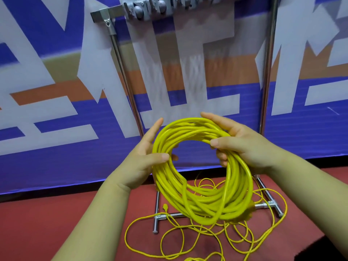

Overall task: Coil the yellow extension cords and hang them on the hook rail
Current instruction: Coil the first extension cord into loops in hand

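Through the head camera I see a thick coil of glossy yellow extension cord (203, 204), held upright in the centre of the frame by both hands.

The left hand (143, 159) grips the coil's left side. Its thumb presses across the front and its fingers are behind the turns. The right hand (244, 147) grips the upper right. Its thumb lies over the front, its lower fingers curl through the opening, and its forefinger stretches along the top.

Below the coil, loose loops of thin yellow cord (216, 234) sprawl over the red desk (56, 213) and around the feet of a chrome tube stand (156, 210). The grey metal hook rail (156, 6) sits at the top edge of the frame, blurred. I cannot make out single hooks.

I see no tie round the coil, so only my two grips hold it together. If either hand eases off on the way up, I expect the turns to spring apart and slump. I cannot tell whether an end of the coil trails into the loose loops. If it does, lifting could drag the tangle or snag a stand foot. The bundle looks thick, so it may sit badly on a hook and slide off.
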Demonstrator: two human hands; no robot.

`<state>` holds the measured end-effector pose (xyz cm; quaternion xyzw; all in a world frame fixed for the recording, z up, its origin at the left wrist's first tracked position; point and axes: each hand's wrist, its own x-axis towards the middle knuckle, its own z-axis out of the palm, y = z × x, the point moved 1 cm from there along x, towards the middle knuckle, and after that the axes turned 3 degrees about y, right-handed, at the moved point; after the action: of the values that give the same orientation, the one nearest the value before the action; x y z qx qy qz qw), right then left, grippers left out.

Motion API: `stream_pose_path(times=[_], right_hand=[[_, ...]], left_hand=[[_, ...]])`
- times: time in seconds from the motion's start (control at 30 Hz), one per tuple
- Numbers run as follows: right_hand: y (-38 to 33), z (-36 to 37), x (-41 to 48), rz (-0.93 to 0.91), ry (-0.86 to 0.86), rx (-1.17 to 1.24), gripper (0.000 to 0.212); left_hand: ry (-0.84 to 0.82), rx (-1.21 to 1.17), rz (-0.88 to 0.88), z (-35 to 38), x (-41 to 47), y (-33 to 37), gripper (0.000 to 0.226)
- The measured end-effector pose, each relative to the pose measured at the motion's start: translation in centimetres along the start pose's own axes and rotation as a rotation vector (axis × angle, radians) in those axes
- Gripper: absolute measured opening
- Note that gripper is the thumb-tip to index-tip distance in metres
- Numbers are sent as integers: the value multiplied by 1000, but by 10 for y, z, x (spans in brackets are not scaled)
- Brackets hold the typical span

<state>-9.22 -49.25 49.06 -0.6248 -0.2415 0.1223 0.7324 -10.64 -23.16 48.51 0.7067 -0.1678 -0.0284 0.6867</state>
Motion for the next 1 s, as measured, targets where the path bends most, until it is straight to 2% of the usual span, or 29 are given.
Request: stream_pose_path(times=[0.17, 0.27, 0.5, 0.57, 0.7, 0.8, 0.9, 1.0], right_hand=[[3, -2, 2, 101, -3, -44, 65], [3, -2, 2, 145, -7, -100, 68], [2, -11, -1, 205, 24, -102, 71], [-3, -14, -2, 173, 14, -116, 73], [-13, -19, -6, 21, 56, -173, 72], [-12, -19, -7, -41, 55, -213, 73], [-7, -20, -6, -63, -9, -252, 82], [-3, -23, -6, -35, 3, -227, 91]], left_hand=[[62, 102, -60, 7, 0, -6, 98], [57, 198, -20, 22, 0, -7, 92], [98, 236, -15, 34, 0, -3, 94], [87, 183, 23, 36, 0, 3, 90], [103, 82, 120, 42, -1, 21, 63], [153, 103, 193, 45, -4, 31, 50], [230, 119, 232, 43, -6, 36, 49], [300, 115, 247, 35, -5, 38, 53]])
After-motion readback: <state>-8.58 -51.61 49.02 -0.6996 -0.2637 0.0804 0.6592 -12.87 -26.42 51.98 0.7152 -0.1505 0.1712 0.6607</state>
